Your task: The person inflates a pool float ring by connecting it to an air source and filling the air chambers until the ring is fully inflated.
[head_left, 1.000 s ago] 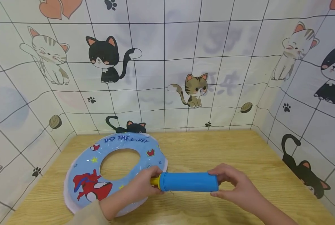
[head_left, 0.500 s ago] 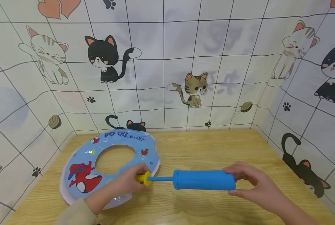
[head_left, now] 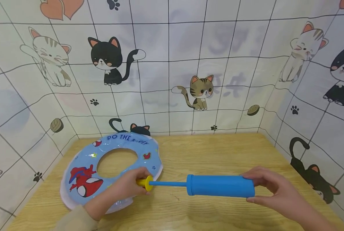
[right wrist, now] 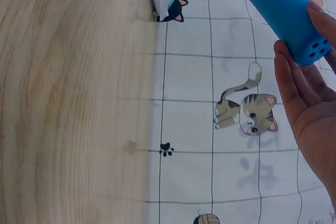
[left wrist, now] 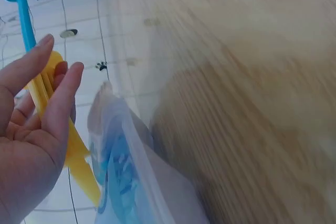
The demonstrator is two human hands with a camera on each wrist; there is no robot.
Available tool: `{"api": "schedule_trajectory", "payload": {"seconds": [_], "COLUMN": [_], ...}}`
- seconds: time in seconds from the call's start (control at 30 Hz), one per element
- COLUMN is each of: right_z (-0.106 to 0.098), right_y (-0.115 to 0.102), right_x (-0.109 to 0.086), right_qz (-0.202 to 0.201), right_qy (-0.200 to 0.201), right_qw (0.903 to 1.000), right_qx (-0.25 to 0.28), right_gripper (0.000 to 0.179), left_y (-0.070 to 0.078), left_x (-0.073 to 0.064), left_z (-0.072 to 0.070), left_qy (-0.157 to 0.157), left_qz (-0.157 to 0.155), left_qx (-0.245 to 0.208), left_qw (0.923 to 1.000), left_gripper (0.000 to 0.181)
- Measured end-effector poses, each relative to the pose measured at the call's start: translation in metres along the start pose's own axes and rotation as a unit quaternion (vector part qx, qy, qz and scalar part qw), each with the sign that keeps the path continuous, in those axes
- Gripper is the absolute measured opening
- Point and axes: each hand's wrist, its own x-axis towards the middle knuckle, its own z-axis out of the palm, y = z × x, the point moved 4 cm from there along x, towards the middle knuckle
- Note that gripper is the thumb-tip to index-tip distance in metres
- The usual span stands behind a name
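A blue hand air pump (head_left: 221, 186) is held level above the table, its thin blue rod (head_left: 169, 183) drawn well out of the barrel. My left hand (head_left: 128, 184) grips the yellow handle (head_left: 144, 183) at the rod's end. With thumb and fingers on either side, my right hand (head_left: 277, 194) holds the barrel's far end. Several small holes show in that end face (right wrist: 317, 48) in the right wrist view. Behind and under my left forearm lies a light-blue swim ring (head_left: 83, 157) with red cartoon figures; it looks partly filled and a little wrinkled.
The pump is over a light wood-grain table (head_left: 212, 150). A white sheet (head_left: 169, 64) printed with cats and grid lines walls in the back and both sides. The swim ring takes up the table's left part, near the back wall.
My hands have moved apart, the right one rightward with the barrel and the left one leftward with the handle, so the rod has slid out. The swim ring has shifted slightly left.
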Motion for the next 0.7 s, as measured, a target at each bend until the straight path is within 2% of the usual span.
{"api": "schedule_trajectory", "payload": {"seconds": [0.2, 0.4, 0.53, 0.7], "right_z": [0.016, 0.033, 0.043, 0.051], "right_y": [0.007, 0.016, 0.018, 0.017], "right_x": [0.005, 0.011, 0.015, 0.020], "right_qz": [0.064, 0.069, 0.066, 0.055], "right_qy": [0.002, 0.005, -0.001, -0.012], "right_qw": [0.9979, 0.9975, 0.9972, 0.9971], "right_qx": [-0.010, 0.017, 0.035, 0.051], "right_gripper": [0.054, 0.052, 0.052, 0.051], "left_y": [0.013, 0.028, 0.035, 0.042], "left_x": [0.009, 0.017, 0.021, 0.023], "left_z": [0.008, 0.019, 0.026, 0.036], "left_qy": [0.015, 0.025, 0.025, 0.009], "left_qz": [0.004, 0.014, 0.001, -0.012], "left_qx": [-0.002, 0.013, 0.011, -0.009], "left_qw": [0.9999, 0.9995, 0.9996, 0.9999], "left_gripper": [0.034, 0.035, 0.037, 0.037]}}
